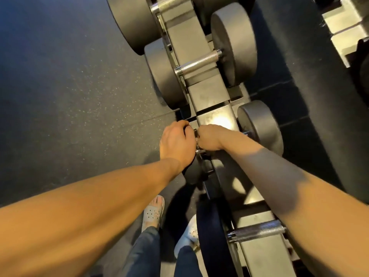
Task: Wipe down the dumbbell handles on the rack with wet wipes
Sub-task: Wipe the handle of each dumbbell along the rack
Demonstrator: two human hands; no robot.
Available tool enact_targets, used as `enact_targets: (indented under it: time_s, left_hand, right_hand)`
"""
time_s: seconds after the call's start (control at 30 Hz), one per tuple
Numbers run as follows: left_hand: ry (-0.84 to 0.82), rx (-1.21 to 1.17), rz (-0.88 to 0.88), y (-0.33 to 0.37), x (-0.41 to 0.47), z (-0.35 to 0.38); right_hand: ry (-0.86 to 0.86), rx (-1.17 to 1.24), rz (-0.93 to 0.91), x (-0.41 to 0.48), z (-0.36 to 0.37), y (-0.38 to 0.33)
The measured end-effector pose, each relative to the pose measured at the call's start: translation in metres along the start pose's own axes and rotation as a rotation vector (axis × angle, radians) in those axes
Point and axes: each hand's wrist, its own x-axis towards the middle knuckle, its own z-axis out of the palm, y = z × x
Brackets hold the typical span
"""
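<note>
A grey rack (201,92) runs from the top to the bottom right with black dumbbells on it. My right hand (209,137) is curled round the handle of a small dumbbell (259,124), hiding most of that handle. My left hand (176,141) rests curled over the dumbbell's near head, which it covers. No wet wipe shows; whether one lies under my right fingers I cannot tell. A larger dumbbell's knurled handle (199,63) lies bare farther up the rack. Another bare handle (257,231) sits near my right forearm.
Dark speckled rubber floor (69,96) fills the left. My feet in pale clogs (152,213) stand close to the rack's base. A second rack (343,31) shows at the top right. A big dumbbell head (133,23) juts out at the top.
</note>
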Motion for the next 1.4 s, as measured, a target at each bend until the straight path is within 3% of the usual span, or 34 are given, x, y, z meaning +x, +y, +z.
enact_targets:
  time_s: [0.1, 0.2, 0.27, 0.4, 0.53, 0.6, 0.67, 0.73, 0.87, 0.97, 1.03, 1.13, 1.23, 1.3, 1.4]
  left_hand:
    - [0.006, 0.021, -0.010, 0.002, -0.002, -0.001]
    - [0.001, 0.033, -0.014, 0.002, -0.001, -0.001]
    - [0.003, 0.040, -0.013, 0.002, -0.002, -0.001]
    - [-0.008, 0.044, 0.003, 0.002, -0.002, -0.001]
    - [0.000, 0.060, -0.004, 0.003, -0.001, -0.001]
    - [0.002, 0.063, -0.014, 0.004, -0.002, 0.000]
    - [-0.005, 0.073, -0.017, 0.004, -0.001, 0.000]
    - [-0.002, 0.068, -0.016, 0.002, -0.002, 0.002]
    - [0.001, 0.073, -0.021, 0.002, -0.001, 0.001]
    - [0.006, 0.070, -0.016, 0.002, -0.002, 0.001]
    - [0.008, 0.067, -0.013, 0.002, -0.002, 0.000]
    - [0.007, 0.074, -0.006, 0.003, -0.003, -0.001]
    - [0.003, 0.079, -0.008, 0.003, -0.004, -0.002]
    - [0.008, 0.085, -0.007, 0.002, -0.003, -0.001]
    - [0.009, 0.077, -0.022, 0.002, -0.002, 0.001]
  right_hand:
    - [0.359, -0.109, -0.048, -0.026, 0.035, 0.008]
    - [0.562, -0.317, -0.165, -0.043, 0.076, 0.022]
    - [0.664, -0.315, -0.236, -0.047, 0.084, 0.024]
    - [0.411, -0.189, -0.054, -0.030, 0.045, 0.004]
    - [-0.041, 0.138, 0.081, 0.011, -0.001, 0.006]
    - [-0.081, 0.191, 0.101, 0.015, -0.001, 0.005]
    - [0.055, 0.024, 0.063, 0.000, 0.009, 0.004]
    - [0.346, -0.202, -0.043, -0.021, 0.037, 0.009]
    - [0.694, -0.160, -0.225, -0.057, 0.081, 0.021]
    - [0.907, 0.093, -0.222, -0.078, 0.115, 0.020]
    - [0.899, 0.490, 0.035, -0.096, 0.125, 0.002]
    - [0.768, 1.379, 0.467, -0.082, 0.124, -0.001]
    - [0.567, 1.981, 0.641, -0.049, 0.108, 0.004]
    - [0.523, 2.178, 0.603, -0.031, 0.102, -0.001]
    - [0.473, 2.039, 0.545, -0.028, 0.100, -0.006]
